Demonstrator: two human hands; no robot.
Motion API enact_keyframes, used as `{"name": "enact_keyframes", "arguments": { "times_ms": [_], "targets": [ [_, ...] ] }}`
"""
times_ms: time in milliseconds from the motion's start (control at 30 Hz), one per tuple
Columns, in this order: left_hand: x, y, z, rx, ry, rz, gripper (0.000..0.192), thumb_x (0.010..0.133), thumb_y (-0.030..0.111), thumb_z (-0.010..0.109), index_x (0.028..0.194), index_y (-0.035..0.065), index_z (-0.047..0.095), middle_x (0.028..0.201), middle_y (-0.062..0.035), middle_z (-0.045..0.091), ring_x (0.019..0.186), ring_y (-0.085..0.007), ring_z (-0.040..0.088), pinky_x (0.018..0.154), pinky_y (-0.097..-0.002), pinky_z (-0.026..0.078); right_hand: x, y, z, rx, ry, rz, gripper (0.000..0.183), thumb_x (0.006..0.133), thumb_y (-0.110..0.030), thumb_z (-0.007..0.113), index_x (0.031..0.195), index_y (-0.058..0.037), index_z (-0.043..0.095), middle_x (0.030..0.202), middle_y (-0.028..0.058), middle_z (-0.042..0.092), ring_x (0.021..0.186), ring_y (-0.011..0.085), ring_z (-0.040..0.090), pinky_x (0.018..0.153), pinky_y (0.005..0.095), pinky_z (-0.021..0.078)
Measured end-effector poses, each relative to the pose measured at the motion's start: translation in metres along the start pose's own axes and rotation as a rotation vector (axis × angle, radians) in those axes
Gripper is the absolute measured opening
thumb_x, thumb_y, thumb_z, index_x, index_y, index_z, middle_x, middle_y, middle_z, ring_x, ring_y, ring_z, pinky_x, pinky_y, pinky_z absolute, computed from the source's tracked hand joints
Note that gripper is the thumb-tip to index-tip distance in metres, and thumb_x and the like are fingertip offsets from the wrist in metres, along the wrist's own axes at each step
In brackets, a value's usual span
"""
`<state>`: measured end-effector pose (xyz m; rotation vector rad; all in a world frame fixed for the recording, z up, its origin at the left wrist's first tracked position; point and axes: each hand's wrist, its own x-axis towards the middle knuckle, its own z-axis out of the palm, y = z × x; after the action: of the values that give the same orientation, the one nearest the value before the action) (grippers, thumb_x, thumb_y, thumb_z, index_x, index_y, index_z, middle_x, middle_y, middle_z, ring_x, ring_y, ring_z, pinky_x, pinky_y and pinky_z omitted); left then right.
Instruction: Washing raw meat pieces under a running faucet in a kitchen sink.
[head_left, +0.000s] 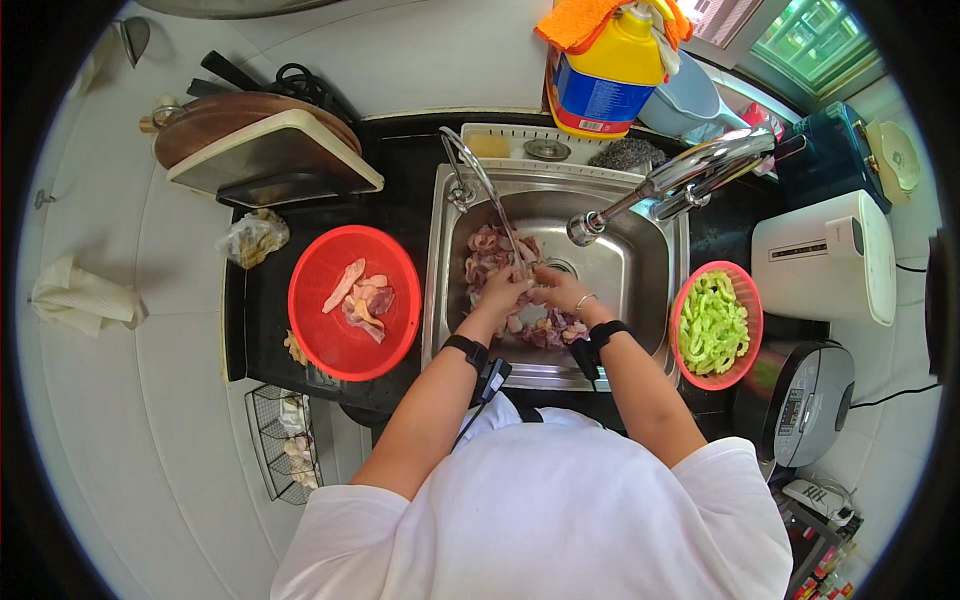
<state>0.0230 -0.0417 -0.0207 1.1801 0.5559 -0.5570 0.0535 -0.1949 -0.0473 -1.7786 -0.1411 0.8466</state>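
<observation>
My left hand (504, 291) and my right hand (559, 290) meet over the stainless steel sink (611, 281), under the outlet of a slim curved tap (487, 180). Their fingertips nearly touch; whether a small piece is pinched between them is too blurred to tell. Raw meat pieces (487, 251), seemingly poultry, lie along the sink's left side. More pieces (551, 330) are below my wrists. To the left, a red plastic colander (319, 330) holds a few raw meat pieces (367, 304).
A thick chrome tap (660, 180) reaches over the sink from the right. A pink basket of sliced bitter melon (712, 322) stands by the sink's right rim, beside a rice cooker (802, 405). Chopping boards (277, 161) lean at back left; a yellow jug (607, 75) stands behind.
</observation>
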Motion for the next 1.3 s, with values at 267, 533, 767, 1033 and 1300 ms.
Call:
{"name": "enact_keyframes", "arguments": {
  "times_ms": [267, 533, 767, 1033, 1300],
  "targets": [
    [0.003, 0.008, 0.0, 0.902, 0.282, 0.498, 0.021, 0.067, 0.011, 0.063, 0.086, 0.0052, 0.056, 0.07, -0.0105, 0.057, 0.065, -0.0211, 0.056, 0.056, -0.03, 0.043, 0.009, -0.013, 0.007, -0.419, 0.033, -0.053, 0.023, 0.07, -0.023, 0.06, 0.08, -0.0031, 0.061, 0.066, 0.0141, 0.059, 0.058, 0.0217, 0.057, 0.056, 0.0293, 0.0438],
    [0.024, -0.007, -0.022, 0.724, 0.272, 0.316, 0.018, 0.072, 0.011, 0.061, 0.088, 0.0068, 0.057, 0.08, -0.0081, 0.059, 0.07, -0.0189, 0.06, 0.054, -0.0286, 0.046, 0.013, -0.004, -0.001, -0.865, 0.27, -0.069, 0.022, 0.069, -0.026, 0.06, 0.07, -0.0048, 0.062, 0.072, 0.017, 0.059, 0.068, 0.0325, 0.056, 0.064, 0.0388, 0.0446],
    [0.008, 0.01, -0.01, 0.063, 0.055, -0.006, 0.024, 0.071, 0.015, 0.063, 0.09, 0.0013, 0.056, 0.081, -0.0082, 0.06, 0.065, -0.0146, 0.058, 0.05, -0.0252, 0.043, -0.006, 0.002, -0.025, -0.836, 0.285, 0.12, 0.034, 0.066, -0.018, 0.063, 0.096, -0.0035, 0.055, 0.077, 0.0136, 0.061, 0.071, 0.0301, 0.057, 0.066, 0.0365, 0.0452],
    [0.015, 0.003, -0.011, 0.678, 0.166, 0.339, 0.018, 0.068, 0.014, 0.064, 0.08, 0.003, 0.056, 0.069, -0.007, 0.058, 0.06, -0.0162, 0.057, 0.051, -0.0275, 0.044, 0.005, -0.01, 0.009, -0.315, -0.083, -0.062, 0.03, 0.069, -0.02, 0.062, 0.097, -0.0092, 0.058, 0.084, 0.0152, 0.06, 0.078, 0.0296, 0.057, 0.069, 0.034, 0.0438],
    [0.0, 0.015, -0.003, 0.871, 0.256, 0.45, 0.024, 0.065, 0.022, 0.064, 0.077, 0.0024, 0.057, 0.07, -0.0132, 0.058, 0.062, -0.023, 0.056, 0.057, -0.0325, 0.043, -0.006, -0.039, 0.004, -0.673, -0.073, -0.311, 0.027, 0.075, -0.032, 0.055, 0.083, -0.0077, 0.061, 0.076, 0.0151, 0.059, 0.071, 0.0321, 0.056, 0.065, 0.0379, 0.0438]
  ]
}}
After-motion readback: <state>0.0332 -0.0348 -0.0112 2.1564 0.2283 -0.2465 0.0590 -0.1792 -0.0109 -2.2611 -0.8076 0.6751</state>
